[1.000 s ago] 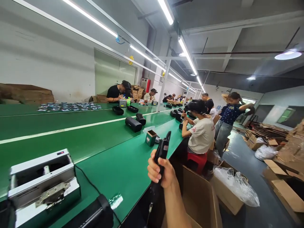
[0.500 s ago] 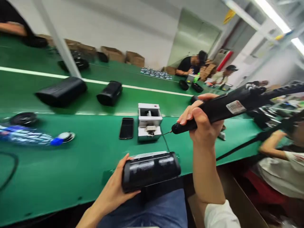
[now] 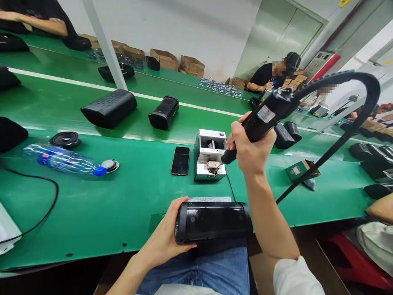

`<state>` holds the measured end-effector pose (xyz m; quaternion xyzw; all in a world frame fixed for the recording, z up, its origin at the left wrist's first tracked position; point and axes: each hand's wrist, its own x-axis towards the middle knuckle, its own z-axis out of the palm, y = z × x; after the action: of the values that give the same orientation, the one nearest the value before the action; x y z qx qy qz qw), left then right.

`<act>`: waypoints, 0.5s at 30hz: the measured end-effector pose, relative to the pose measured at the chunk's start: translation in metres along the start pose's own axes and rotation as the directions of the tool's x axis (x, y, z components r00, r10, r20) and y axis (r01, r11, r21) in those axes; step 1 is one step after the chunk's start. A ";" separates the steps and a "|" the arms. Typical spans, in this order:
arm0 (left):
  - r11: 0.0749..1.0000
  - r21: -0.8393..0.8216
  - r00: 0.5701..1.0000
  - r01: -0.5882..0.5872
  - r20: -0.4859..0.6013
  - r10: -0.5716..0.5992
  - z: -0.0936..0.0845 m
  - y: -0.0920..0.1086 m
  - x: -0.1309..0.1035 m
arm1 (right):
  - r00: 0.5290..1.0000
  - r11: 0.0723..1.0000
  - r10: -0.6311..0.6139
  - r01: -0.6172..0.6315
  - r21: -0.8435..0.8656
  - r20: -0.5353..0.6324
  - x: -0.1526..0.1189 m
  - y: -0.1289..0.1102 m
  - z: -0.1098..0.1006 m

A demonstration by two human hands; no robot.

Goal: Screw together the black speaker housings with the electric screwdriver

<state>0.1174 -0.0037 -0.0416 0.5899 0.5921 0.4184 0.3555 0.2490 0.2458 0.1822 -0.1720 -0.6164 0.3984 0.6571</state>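
Observation:
My left hand [image 3: 170, 226] grips the left end of a black speaker housing [image 3: 215, 221] at the table's front edge, above my lap. A glossy panel faces up on it. My right hand [image 3: 253, 143] is wrapped round a black electric screwdriver [image 3: 260, 119], held tilted with its cord looping off to the right. Its tip points down at the front slot of a white and grey screw feeder [image 3: 211, 159]; whether bit and slot touch I cannot tell. A pale padded sheet [image 3: 210, 199] shows behind the housing.
A phone [image 3: 180, 160] lies left of the feeder. Farther left are a plastic bottle [image 3: 66, 159] and round speaker drivers [image 3: 65, 139]. Black housings [image 3: 110, 108] stand beyond, near a metal post [image 3: 104, 45]. A small box [image 3: 302, 170] sits right; co-workers [image 3: 273, 73] sit along the table.
The screwdriver has moved from the feeder's right side so its tip is over the front slot. The view has shifted, and my left hand keeps hold of the speaker housing.

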 end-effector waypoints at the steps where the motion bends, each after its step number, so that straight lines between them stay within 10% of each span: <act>1: 1.000 0.003 1.000 -0.003 -0.002 0.003 0.000 -0.001 0.000 | 1.000 1.000 -0.009 0.009 -0.006 -0.018 0.001 0.001 0.001; 15: 0.998 -0.013 0.998 -0.069 -0.014 0.069 0.005 0.001 0.001 | 0.999 0.999 0.045 -0.045 -0.007 0.003 -0.009 -0.032 -0.007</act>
<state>0.1219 -0.0020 -0.0427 0.6047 0.5709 0.4385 0.3408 0.2664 0.2210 0.1983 -0.1873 -0.6148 0.4113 0.6463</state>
